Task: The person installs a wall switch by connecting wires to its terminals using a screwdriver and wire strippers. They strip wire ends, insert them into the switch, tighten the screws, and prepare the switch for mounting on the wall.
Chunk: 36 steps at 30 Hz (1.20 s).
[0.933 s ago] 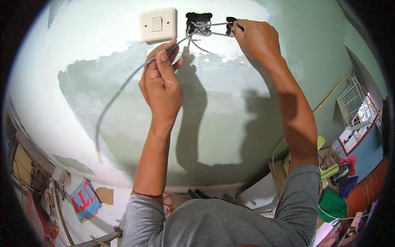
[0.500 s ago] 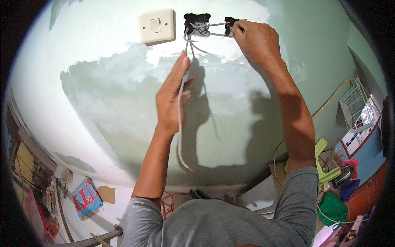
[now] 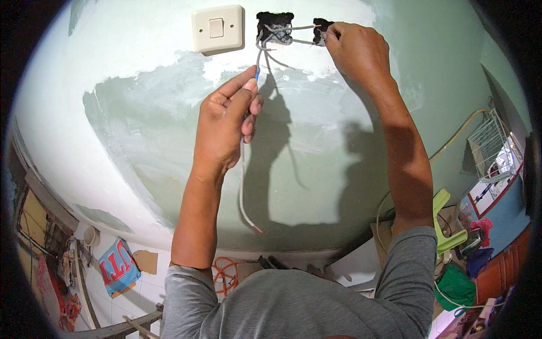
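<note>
My left hand pinches a grey electrical wire between thumb and fingers. A short blue stretch shows on it just above my fingertips, and its reddish bare end hangs below my hand. The wire comes out of a rough square wall hole, along with several others. One grey wire runs from there to the right, its copper tip beside my right hand. That hand is closed in a pinch at a second wall hole, partly covering it; what its fingers hold is hidden.
A cream light switch is on the wall left of the holes. At the right hang a white wire rack and a cord. Below it lie a green plastic chair and a green bundle. An orange cable lies on the floor.
My left hand has turned and closed its fingers on the wire, where before it lay flatter against it. My right hand stays at the second hole. The view has shifted slightly.
</note>
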Tool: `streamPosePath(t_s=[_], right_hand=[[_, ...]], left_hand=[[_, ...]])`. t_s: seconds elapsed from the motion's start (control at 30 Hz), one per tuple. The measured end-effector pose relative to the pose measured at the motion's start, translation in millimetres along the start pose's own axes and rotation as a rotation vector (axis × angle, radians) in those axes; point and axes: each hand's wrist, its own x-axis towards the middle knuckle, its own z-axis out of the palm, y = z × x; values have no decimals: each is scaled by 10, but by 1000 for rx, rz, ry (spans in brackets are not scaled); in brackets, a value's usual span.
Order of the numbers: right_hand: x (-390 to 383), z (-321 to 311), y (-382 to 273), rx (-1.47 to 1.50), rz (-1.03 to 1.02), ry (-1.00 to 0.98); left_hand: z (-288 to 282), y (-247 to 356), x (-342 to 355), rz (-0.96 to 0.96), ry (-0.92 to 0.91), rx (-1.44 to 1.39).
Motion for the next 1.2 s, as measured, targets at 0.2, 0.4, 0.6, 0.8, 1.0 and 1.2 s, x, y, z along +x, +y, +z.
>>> streamPosePath(t_s=[0.2,0.4,0.6,0.8,1.0,1.2], right_hand=[[49,-111,-62,26,18,-77],[8,-14,4,35,-20,-17],[-65,-29,87,154,18,19],[-219,-58,139,354,107,86],[-353,-85,269,415,130,68],[-356,-139,140,243,123,37]], left_hand=[[-111,45,157,-14,-13,-164],[-29,12,123,-41,-50,-178],[50,-20,272,10,-35,-138],[155,-51,470,33,-25,-78],[187,-35,402,5,20,19],[76,50,-119,-18,8,154]])
